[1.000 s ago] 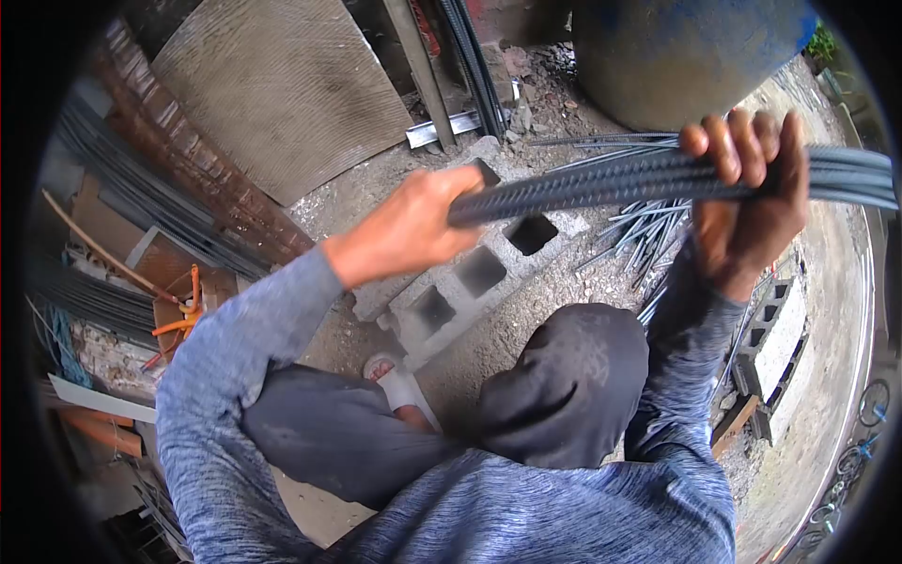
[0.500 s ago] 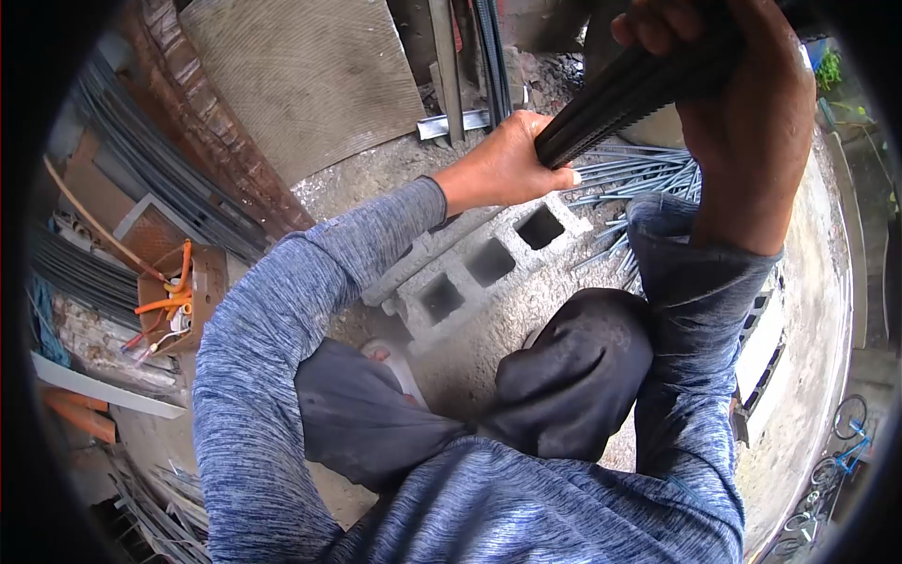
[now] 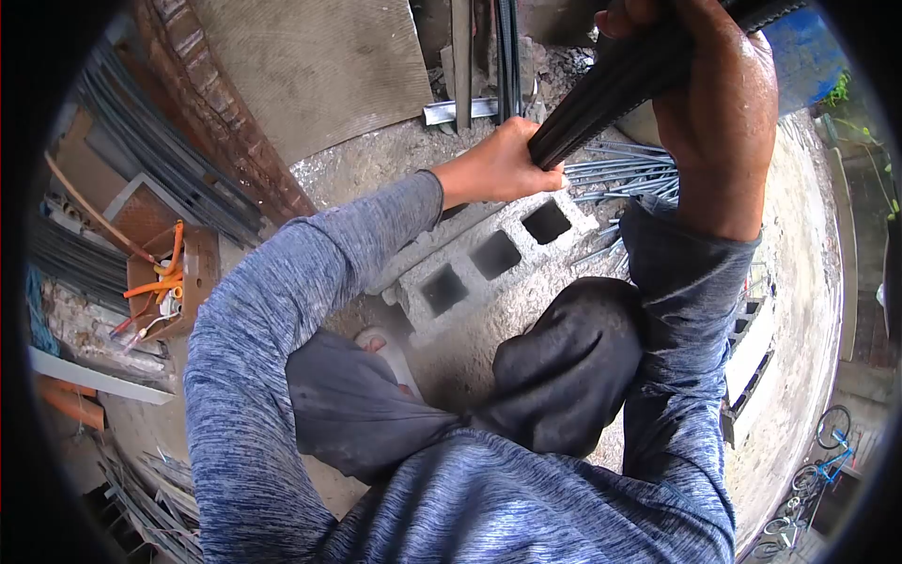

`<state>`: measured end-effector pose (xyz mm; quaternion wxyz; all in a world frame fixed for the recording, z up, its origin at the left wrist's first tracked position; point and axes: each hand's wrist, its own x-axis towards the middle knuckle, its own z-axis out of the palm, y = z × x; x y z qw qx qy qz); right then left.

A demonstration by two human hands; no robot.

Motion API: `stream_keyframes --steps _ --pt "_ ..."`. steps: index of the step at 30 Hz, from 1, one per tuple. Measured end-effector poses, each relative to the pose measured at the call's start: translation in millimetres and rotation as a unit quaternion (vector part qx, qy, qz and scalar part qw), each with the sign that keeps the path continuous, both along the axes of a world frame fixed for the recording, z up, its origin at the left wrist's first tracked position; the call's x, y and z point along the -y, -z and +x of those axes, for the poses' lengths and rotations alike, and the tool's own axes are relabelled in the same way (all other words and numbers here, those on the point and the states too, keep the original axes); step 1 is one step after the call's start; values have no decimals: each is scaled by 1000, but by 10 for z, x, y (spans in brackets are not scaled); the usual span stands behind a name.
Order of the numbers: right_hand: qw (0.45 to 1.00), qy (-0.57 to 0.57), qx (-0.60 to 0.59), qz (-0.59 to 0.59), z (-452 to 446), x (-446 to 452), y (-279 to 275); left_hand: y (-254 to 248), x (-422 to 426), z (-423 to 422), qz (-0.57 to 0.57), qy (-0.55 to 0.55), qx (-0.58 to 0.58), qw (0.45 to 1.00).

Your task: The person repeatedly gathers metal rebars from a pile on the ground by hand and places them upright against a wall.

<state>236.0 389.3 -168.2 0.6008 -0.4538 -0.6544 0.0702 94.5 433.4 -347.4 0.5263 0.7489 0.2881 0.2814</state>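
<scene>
A bundle of dark ribbed steel bars (image 3: 606,89) slants from the middle of the head view up to its top right corner. Around its lower end my left hand (image 3: 510,160) is closed, with the thumb along the underside. Higher up, near the top edge, my right hand (image 3: 722,113) wraps round the same bars, its fingertips curling over the far side. Below my left hand lies a grey concrete block (image 3: 470,293) with three square holes facing up. Thin cut steel rods (image 3: 625,174) are piled on the ground behind the bundle.
A cardboard box (image 3: 199,273) with orange tubing stands at the left, near long dark bars (image 3: 155,141). A ridged board (image 3: 310,70) leans at the back. Bicycles (image 3: 832,461) are at lower right, and a blue barrel (image 3: 808,56) at upper right.
My right hand appears slightly further left with the bundle, and more of the blue barrel shows behind it. The whole view has shifted a little; both hands keep their hold.
</scene>
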Motion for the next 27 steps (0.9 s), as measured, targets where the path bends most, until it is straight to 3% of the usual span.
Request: stream_keyframes --steps 3,5,10,14,20,27 --pt "930 -224 -277 -88 5 -95 141 91 -21 -6 4 -2 6 1000" --pt "882 -339 -311 -106 32 -151 199 141 -5 -41 -17 2 3 1000" --pt "896 -214 -375 -107 -166 -191 278 225 -25 -87 -61 18 6 998" --pt "897 -308 -299 -103 -74 -200 311 193 -34 -116 -75 29 7 997" --pt "920 -266 -255 -135 -124 -161 281 216 -70 -125 -95 51 7 994" --pt "942 -207 -262 -39 -58 -336 486 295 -68 -76 -81 32 17 996"
